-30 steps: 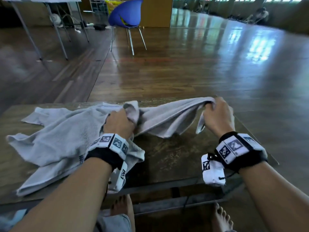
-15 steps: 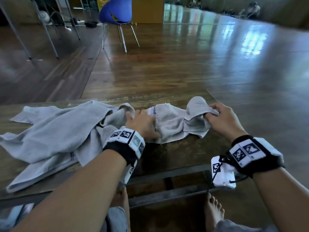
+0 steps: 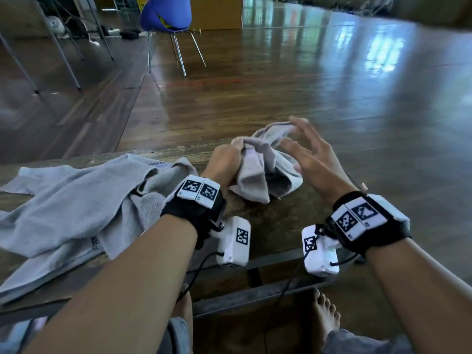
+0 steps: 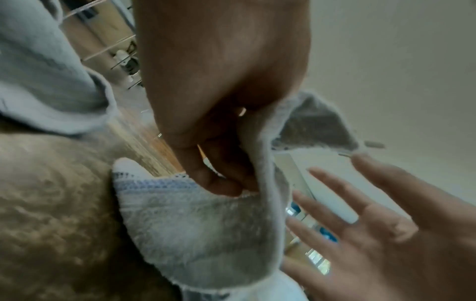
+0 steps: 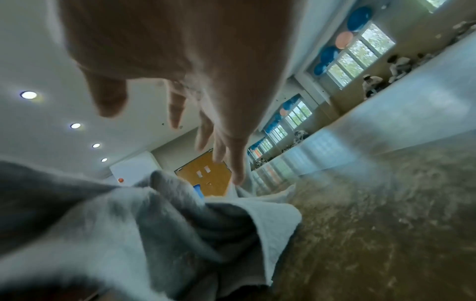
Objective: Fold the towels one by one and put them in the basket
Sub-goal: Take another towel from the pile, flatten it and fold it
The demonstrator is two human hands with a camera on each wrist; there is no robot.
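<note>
Nubby grey terry-cloth towel (image 3: 258, 172), worn matt wooden table (image 3: 281, 226), glossy plank floor (image 3: 281, 85)

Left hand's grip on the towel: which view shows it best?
Left wrist: the left hand pinches the towel edge, thumb and fingers visible up close. Head shows only the hand's back at the bunched towel. Right wrist shows towel only.

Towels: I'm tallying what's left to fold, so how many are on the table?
2. One bunched towel is gripped by the left hand at the table's far edge; a crumpled towel lies spread at the left. Its folds could hide another.
</note>
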